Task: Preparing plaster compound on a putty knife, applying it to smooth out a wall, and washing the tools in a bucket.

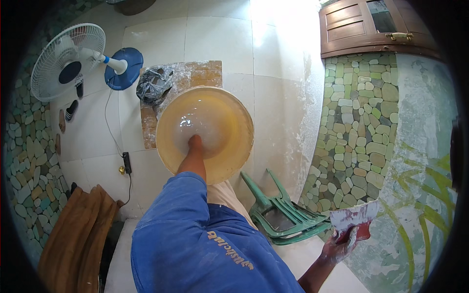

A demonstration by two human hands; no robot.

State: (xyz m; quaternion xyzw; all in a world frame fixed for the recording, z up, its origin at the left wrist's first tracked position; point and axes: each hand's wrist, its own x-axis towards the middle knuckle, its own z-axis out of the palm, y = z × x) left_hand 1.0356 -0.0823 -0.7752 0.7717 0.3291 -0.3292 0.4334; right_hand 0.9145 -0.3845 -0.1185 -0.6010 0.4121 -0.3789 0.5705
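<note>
My left hand (195, 141) dips into cloudy, whitish liquid in a wide yellowish basin (246, 115). The liquid hides its fingers, so I cannot tell whether they hold anything. Off to the right, my right hand (341, 248) is closed round a putty knife (355, 217) with a red handle and a wide blade smeared white and dark red. White smears also coat those fingers. Under the basin's far side lies a tan, white-dusted board (210, 71), with a crumpled dark plastic bag (155, 85) on it.
A green plastic chair (288, 217) stands between me and the pebble-patterned wall (354, 132). At far left are a fan (71, 63) with a blue base, its cord and an extension socket (127, 162). Brown wooden pieces (73, 239) sit at lower left; a wooden door (376, 27) is at upper right.
</note>
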